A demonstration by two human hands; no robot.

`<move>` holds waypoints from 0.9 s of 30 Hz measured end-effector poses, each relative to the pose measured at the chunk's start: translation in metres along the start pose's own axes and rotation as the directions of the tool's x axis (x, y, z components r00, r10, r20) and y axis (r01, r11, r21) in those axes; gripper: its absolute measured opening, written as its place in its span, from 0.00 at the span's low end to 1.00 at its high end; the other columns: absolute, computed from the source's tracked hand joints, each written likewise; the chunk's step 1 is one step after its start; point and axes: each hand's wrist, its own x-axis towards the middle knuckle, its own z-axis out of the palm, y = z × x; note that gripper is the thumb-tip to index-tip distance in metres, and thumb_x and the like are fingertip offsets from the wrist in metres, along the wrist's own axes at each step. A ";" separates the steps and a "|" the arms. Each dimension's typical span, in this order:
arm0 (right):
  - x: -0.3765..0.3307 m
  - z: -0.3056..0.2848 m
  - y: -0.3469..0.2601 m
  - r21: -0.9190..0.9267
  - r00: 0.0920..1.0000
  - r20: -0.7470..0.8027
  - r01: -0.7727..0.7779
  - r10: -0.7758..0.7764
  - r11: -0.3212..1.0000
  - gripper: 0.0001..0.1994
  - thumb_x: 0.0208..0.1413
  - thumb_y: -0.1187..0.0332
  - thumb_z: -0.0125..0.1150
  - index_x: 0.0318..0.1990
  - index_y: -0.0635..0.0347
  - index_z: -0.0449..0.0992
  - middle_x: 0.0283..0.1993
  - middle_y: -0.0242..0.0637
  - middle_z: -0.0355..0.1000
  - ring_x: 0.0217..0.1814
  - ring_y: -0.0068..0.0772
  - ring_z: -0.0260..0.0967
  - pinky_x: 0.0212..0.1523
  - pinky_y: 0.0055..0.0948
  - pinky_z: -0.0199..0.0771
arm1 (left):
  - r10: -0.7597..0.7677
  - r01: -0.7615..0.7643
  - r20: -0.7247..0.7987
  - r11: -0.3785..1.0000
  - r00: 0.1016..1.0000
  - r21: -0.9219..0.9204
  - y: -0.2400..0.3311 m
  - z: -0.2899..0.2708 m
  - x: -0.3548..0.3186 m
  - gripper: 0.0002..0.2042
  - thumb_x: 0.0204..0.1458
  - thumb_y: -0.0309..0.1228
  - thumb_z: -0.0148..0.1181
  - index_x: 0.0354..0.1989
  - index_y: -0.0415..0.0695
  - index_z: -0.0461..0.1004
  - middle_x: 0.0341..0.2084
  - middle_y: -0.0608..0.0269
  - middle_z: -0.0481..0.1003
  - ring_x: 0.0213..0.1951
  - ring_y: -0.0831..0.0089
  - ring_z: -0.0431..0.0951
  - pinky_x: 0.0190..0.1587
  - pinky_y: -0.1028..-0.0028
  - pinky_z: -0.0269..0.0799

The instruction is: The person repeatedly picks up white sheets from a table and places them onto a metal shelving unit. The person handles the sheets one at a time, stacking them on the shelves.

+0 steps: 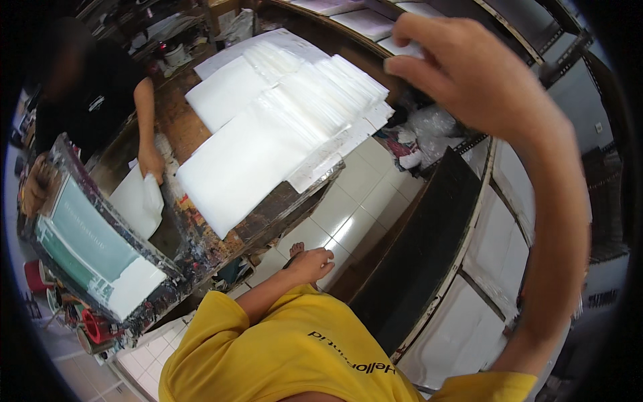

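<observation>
Right hand (462, 74) of the yellow-shirted person, raised, with thumb and forefinger parted in a loose curve and nothing visible between them; the high bend of the arm presumably carries it clear of the things below. Just beyond its fingertips, pale rack sheets (365, 23) lie flat, apparently spread out so that their faces do not touch. To the left of this hand, a broad stack of white sheets (248, 147) rests on a stained table (175, 110) in overlapping rows, an arrangement that, I judge, leaves edges free for the fingers. Left hand (310, 264), low and nearer the body, hangs past the table's edge, slack-fingered and, as far as I can see from here, empty. To its right leans a long black panel (415, 234); well to its left, a co-worker's hand (151, 164) grips a white piece (138, 201) beside a framed screen (94, 234), tilted probably to give that hand room
</observation>
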 end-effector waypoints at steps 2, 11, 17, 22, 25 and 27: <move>0.010 0.018 -0.022 0.302 0.974 0.137 -0.213 0.179 0.929 0.15 0.61 0.59 0.60 0.45 0.63 0.76 0.32 0.47 0.77 0.34 0.43 0.78 0.37 0.38 0.76 | -0.077 0.059 -0.178 0.993 0.981 -0.105 0.001 -0.018 -0.009 0.12 0.57 0.35 0.58 0.44 0.40 0.76 0.37 0.52 0.77 0.40 0.52 0.79 0.45 0.56 0.74; -0.278 0.310 -0.153 0.548 0.256 0.686 -0.798 0.681 -0.252 0.12 0.65 0.61 0.54 0.33 0.58 0.71 0.22 0.29 0.66 0.23 0.22 0.63 0.24 0.26 0.64 | 0.215 -0.058 -0.560 0.957 0.800 0.285 -0.019 -0.098 0.001 0.13 0.49 0.27 0.64 0.43 0.40 0.75 0.45 0.55 0.73 0.52 0.56 0.72 0.54 0.57 0.68; -0.429 0.333 -0.347 0.091 -0.096 0.971 -0.701 0.220 -0.708 0.10 0.64 0.62 0.57 0.40 0.60 0.73 0.29 0.34 0.71 0.24 0.25 0.67 0.24 0.26 0.69 | 0.260 -0.025 -0.431 0.878 0.864 0.478 -0.045 -0.100 0.003 0.17 0.47 0.29 0.66 0.45 0.37 0.76 0.58 0.44 0.67 0.63 0.47 0.64 0.64 0.52 0.61; -0.466 0.306 -0.392 0.043 -0.342 0.919 -0.405 0.195 -0.913 0.09 0.64 0.63 0.57 0.42 0.59 0.74 0.32 0.32 0.71 0.27 0.24 0.69 0.26 0.27 0.70 | 0.359 -0.112 -0.359 0.825 0.862 0.554 -0.046 -0.093 0.029 0.17 0.44 0.30 0.67 0.43 0.36 0.76 0.59 0.37 0.65 0.63 0.41 0.64 0.65 0.49 0.59; -0.469 0.298 -0.391 0.140 -0.404 0.863 -0.387 0.304 -0.912 0.12 0.65 0.61 0.54 0.41 0.60 0.75 0.27 0.33 0.72 0.24 0.26 0.69 0.24 0.30 0.69 | 0.401 -0.127 -0.339 0.783 0.851 0.608 -0.048 -0.089 0.030 0.15 0.44 0.29 0.67 0.41 0.36 0.75 0.60 0.33 0.64 0.62 0.37 0.62 0.65 0.47 0.58; -0.476 0.309 -0.397 0.190 -0.448 0.829 -0.337 0.335 -0.922 0.11 0.64 0.62 0.54 0.37 0.60 0.77 0.26 0.33 0.73 0.24 0.27 0.69 0.24 0.30 0.69 | 0.428 -0.127 -0.328 0.749 0.842 0.650 -0.051 -0.088 0.030 0.15 0.45 0.29 0.66 0.39 0.35 0.75 0.61 0.33 0.63 0.63 0.36 0.61 0.65 0.47 0.58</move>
